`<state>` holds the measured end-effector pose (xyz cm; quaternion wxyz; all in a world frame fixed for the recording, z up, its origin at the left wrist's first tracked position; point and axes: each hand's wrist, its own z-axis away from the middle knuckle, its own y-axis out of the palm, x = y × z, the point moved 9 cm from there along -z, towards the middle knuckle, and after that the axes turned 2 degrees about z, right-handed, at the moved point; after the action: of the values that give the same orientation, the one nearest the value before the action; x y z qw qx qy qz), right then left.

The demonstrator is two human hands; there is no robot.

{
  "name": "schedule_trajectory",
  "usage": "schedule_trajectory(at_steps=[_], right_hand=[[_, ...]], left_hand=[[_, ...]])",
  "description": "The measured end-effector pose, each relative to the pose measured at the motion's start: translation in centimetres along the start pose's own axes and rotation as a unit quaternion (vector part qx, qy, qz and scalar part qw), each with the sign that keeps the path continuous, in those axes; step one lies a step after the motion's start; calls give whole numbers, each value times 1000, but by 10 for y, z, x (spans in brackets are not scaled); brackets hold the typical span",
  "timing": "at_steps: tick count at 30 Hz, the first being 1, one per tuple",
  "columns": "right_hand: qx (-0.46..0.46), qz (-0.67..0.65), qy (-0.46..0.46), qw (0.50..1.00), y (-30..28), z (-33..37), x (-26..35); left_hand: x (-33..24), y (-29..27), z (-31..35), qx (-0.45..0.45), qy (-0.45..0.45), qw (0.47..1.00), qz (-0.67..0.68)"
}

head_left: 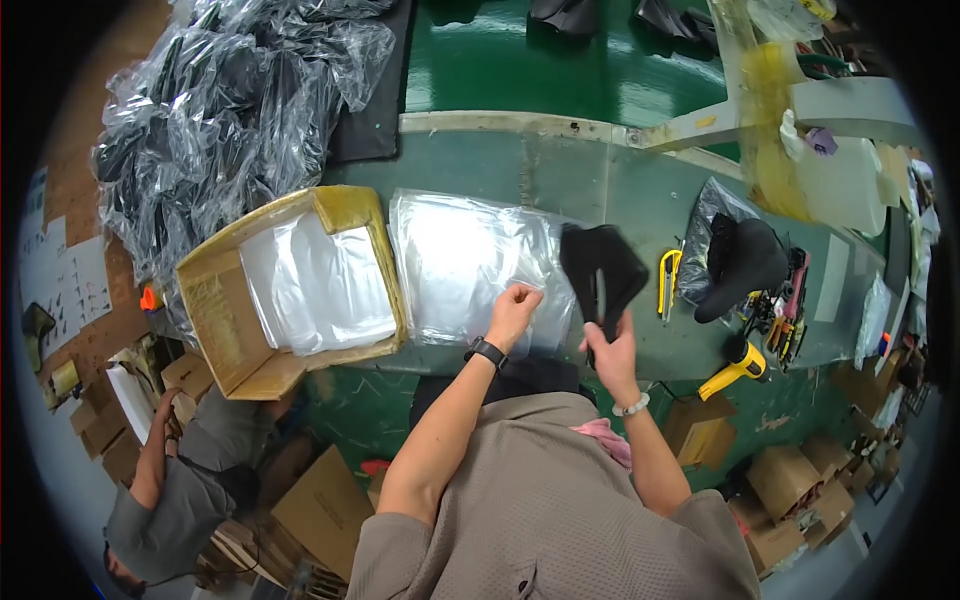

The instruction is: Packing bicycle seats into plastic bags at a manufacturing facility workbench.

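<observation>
My right hand (615, 362) grips a black bicycle saddle (622, 268) by its narrow end, holding it up with the wide end pointing away from me. A pale bead bracelet circles that wrist. My left hand (514, 316), with a dark band at the wrist, pinches at a clear plastic bag (455, 265) on top of a flat stack. How much of the film lies between the fingertips is hard to see. Left of the stack, an open cardboard box (222, 318) edged with yellow tape contains more clear bags (325, 290).
Plastic-wrapped black items (235, 130) are heaped at the far left. On the right lie a yellow utility knife (668, 284), another black saddle (742, 268), assorted hand tools (787, 325) and a yellow heat gun (738, 367). A co-worker (190, 480) sits at the lower left among cartons.
</observation>
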<state>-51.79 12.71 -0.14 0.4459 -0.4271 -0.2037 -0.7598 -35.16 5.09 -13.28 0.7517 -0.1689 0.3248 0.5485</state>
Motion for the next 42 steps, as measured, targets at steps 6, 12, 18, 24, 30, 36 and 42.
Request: schedule_trajectory(at_steps=[6, 12, 18, 24, 30, 36, 42], right_hand=[[-7, 30, -65, 997, 40, -22, -16], [-17, 27, 20, 999, 57, -40, -25], [-69, 20, 15, 997, 29, -61, -33], [-141, 56, -84, 985, 11, -34, 22], [77, 398, -171, 898, 62, 19, 24], [96, 564, -96, 814, 71, 8, -11], [256, 170, -53, 950, 62, -17, -34]], left_hand=[[-19, 16, 16, 44, -70, 993, 87], [-32, -1, 32, 66, -112, 979, 154], [-46, -47, 28, 52, -76, 950, 298], [-50, -65, 17, -50, 12, 983, 178], [-39, -57, 0, -78, -28, 958, 273], [-93, -55, 29, -153, 130, 979, -33], [-184, 43, 146, 69, 453, 802, -383]])
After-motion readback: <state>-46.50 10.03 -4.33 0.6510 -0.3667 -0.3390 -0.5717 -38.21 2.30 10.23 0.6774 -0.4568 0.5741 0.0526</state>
